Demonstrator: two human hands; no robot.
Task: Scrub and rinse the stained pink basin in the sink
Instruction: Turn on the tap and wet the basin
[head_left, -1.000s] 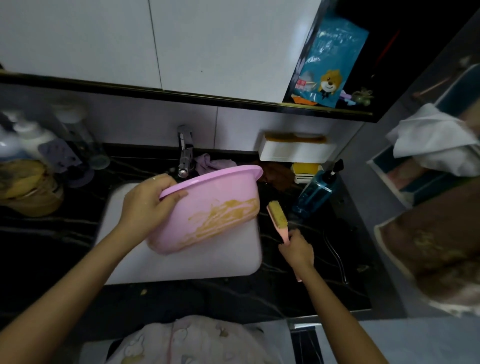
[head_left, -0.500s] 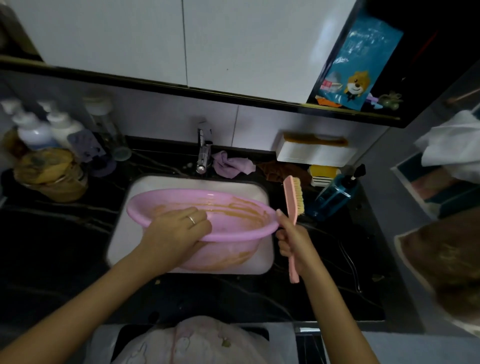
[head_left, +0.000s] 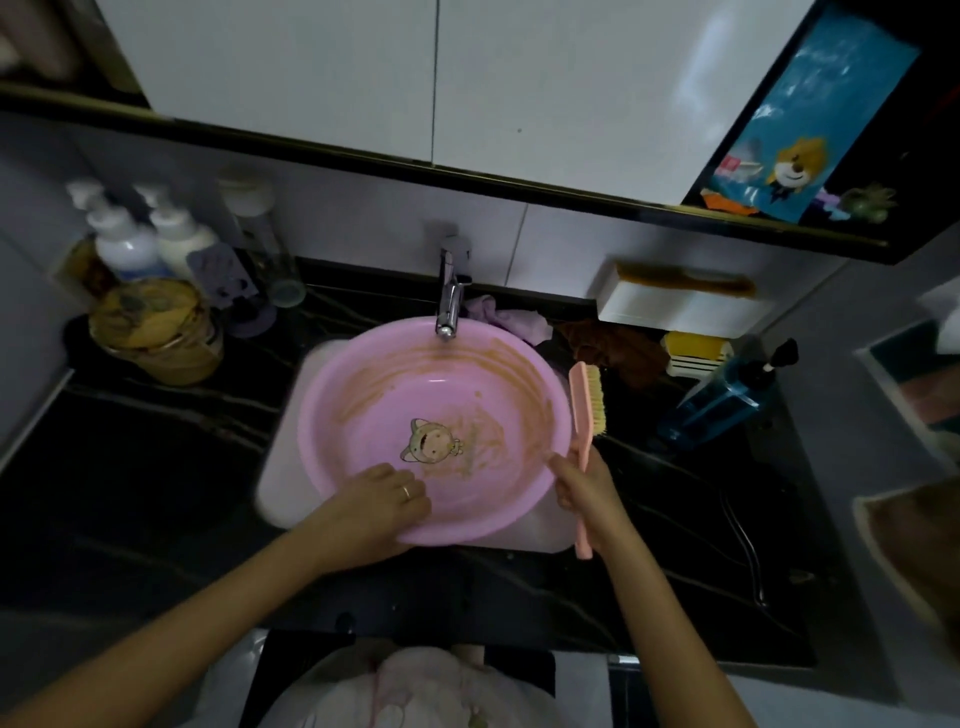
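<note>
Over the sink (head_left: 278, 462): stained pink basin (head_left: 363, 395), our left hand (head_left: 379, 504) gripping its near rim; our right hand (head_left: 584, 486) clasping the brush (head_left: 584, 410). Risk: scrubbing pressure may tip it.

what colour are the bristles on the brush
Yellowish tan bristles on a pink brush; seen in the head view.

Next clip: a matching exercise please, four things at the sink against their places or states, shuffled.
1. round pink plastic basin
2. pink-handled scrub brush
3. chrome faucet
4. blue pump bottle

A. on the dark counter, right of the sink
B. in the right hand, beside the basin
C. spout over the basin's far rim
D. brown-stained, near rim gripped by the left hand

Pairs: 1-D, 2-B, 3-C, 4-A
</note>
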